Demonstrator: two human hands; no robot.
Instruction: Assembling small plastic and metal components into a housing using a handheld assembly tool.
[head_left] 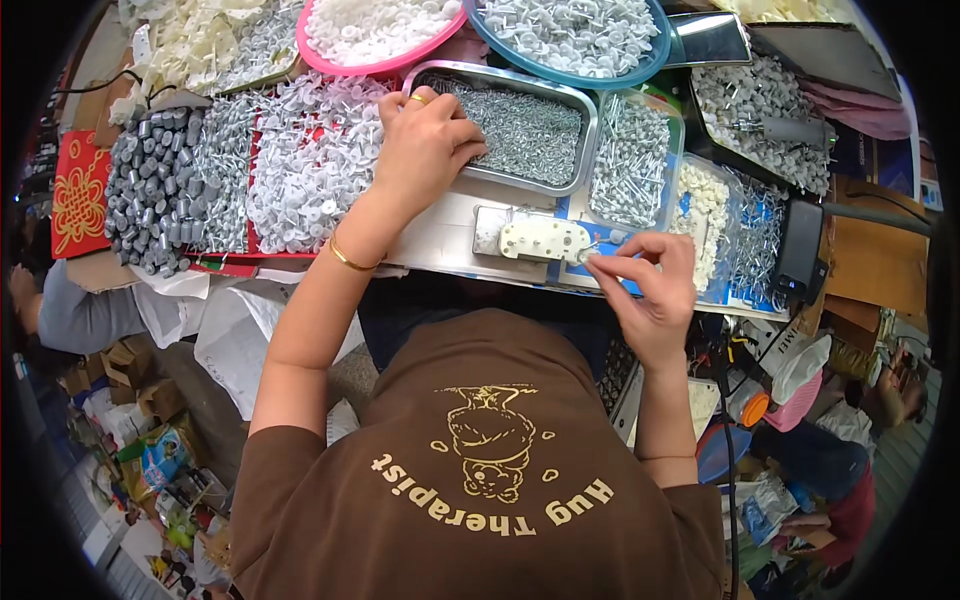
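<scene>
A cream plastic gear housing [540,240] with small holes lies near the table's front edge, a silver metal block [489,231] at its left end. At its right end, the thumb and forefinger of my right hand [650,290] are pinched together; what they hold is too small to make out. My left hand [425,145] reaches over the left side of a metal tray [590,135] full of tiny screws [530,130]. Its fingers are curled down and close together, and the fingertips are partly hidden, so anything between them cannot be seen.
Around the work spot stand a pink bowl [461,22] and a teal bowl [664,50] of white parts, grey metal cylinders [155,190], white gears [300,190], a clear tray of pins [630,160] and cream pieces [703,215]. A black device [801,250] stands right. Other people work nearby.
</scene>
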